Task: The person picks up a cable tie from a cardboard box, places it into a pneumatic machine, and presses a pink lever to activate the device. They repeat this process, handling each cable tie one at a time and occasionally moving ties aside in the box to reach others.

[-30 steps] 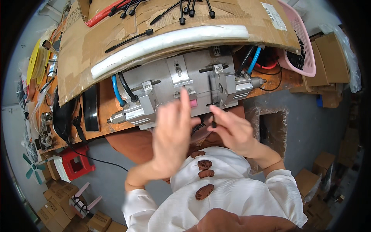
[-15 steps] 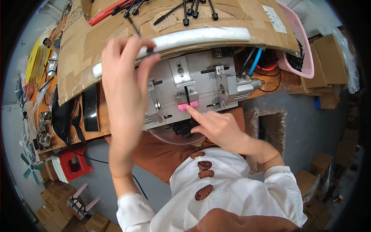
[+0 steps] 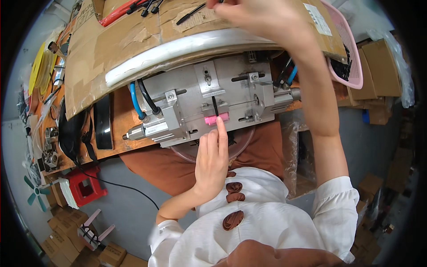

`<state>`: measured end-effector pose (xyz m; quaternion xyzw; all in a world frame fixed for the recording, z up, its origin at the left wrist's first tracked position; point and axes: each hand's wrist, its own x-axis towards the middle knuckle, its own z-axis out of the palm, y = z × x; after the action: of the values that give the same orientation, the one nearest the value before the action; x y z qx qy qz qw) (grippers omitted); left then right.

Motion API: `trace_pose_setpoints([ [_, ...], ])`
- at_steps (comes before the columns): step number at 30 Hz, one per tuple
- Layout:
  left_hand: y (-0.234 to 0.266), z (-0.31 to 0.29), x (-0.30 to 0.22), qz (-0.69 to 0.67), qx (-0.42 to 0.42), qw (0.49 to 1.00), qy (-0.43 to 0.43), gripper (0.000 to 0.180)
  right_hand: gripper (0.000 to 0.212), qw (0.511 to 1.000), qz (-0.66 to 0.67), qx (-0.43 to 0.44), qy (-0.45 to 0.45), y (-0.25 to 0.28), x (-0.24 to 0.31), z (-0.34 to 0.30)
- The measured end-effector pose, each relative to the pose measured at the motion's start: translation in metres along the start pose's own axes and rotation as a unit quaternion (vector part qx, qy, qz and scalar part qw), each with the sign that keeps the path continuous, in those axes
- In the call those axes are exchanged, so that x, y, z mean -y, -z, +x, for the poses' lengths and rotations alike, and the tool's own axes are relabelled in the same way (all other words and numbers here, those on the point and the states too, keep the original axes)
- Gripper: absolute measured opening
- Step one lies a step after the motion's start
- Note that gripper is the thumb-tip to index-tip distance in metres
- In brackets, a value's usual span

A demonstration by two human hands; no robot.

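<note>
My left hand (image 3: pixel 212 158) points upward from below, its index fingertip touching a pink block (image 3: pixel 216 118) at the front of a metal fixture (image 3: pixel 153 86). A thin black rod (image 3: pixel 215 106) runs from beneath the fixture's central bracket (image 3: pixel 207 80) to the pink block. My right hand (image 3: pixel 267 18) is stretched far forward over the cardboard (image 3: pixel 138 44), blurred and partly cut off by the upper edge. Its fingertips are close to a black rod (image 3: pixel 190 14) lying there; whether they grip anything is unclear.
A white padded strip (image 3: pixel 178 51) lines the cardboard's front edge. Clamp-like metal blocks with blue and black hoses (image 3: pixel 135 101) flank the fixture. A clear bowl (image 3: pixel 244 142) sits below it, partly hidden. At the right stands a pink basket (image 3: pixel 353 66); a red stool (image 3: pixel 89 189) is lower left.
My left hand has come down from above the fixture's left side to the pink block. My right hand has left that block and reached forward over the cardboard, where several black rods no longer show.
</note>
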<state>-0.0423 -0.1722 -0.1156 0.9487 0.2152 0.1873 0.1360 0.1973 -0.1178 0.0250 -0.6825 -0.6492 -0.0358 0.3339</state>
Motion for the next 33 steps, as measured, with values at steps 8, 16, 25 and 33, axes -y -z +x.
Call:
trace_pose_setpoints([
  [8, 0.027, 0.023, 0.018, -0.019, 0.022, 0.998, -0.063, 0.068, 0.03, 0.937, 0.308, -0.105, -0.124, 0.009, 0.03, -0.116],
  [16, 0.099, 0.196, 0.118, 0.046, -0.224, 0.967, -0.115, 0.02, 0.055, 0.996, 0.041, -0.07, -0.042, -0.084, 0.068, -0.215],
  [25, 0.103, 0.197, 0.144, -0.082, -0.06, 0.993, -0.054, 0.013, 0.061, 0.998, 0.03, 0.03, -0.055, -0.089, 0.066, -0.202],
  [33, 0.082, 0.047, 0.044, -0.125, -0.117, 0.985, -0.012, 0.043, 0.023, 0.961, -0.248, -0.107, 0.066, -0.013, 0.0, -0.066],
])
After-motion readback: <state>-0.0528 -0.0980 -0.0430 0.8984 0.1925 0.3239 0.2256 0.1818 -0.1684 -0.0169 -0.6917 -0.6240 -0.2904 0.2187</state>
